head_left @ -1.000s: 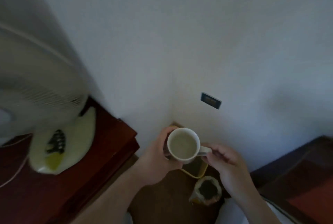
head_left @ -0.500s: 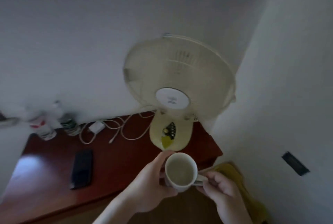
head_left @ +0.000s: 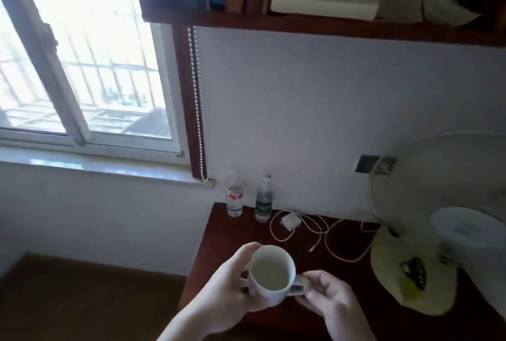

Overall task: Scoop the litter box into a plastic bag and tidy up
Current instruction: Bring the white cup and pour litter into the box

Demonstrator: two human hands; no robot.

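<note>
A white mug [head_left: 271, 272] with a pale inside is held over the near left corner of a dark red wooden desk [head_left: 273, 318]. My left hand [head_left: 227, 294] wraps round the mug's left side, thumb up near the rim. My right hand [head_left: 328, 297] pinches the mug's handle from the right. No litter box, scoop or plastic bag is in view.
Two water bottles [head_left: 235, 198] stand at the desk's back edge beside a white charger with looping cables [head_left: 312, 228]. A yellow desk fan [head_left: 427, 264] fills the right side. A bright window [head_left: 82, 66] is at left and a bookshelf [head_left: 315, 17] hangs above.
The view has swung left and up, from the floor corner with a yellow tray and a bag, past the fan, to the desk and window. Both hands keep holding the mug.
</note>
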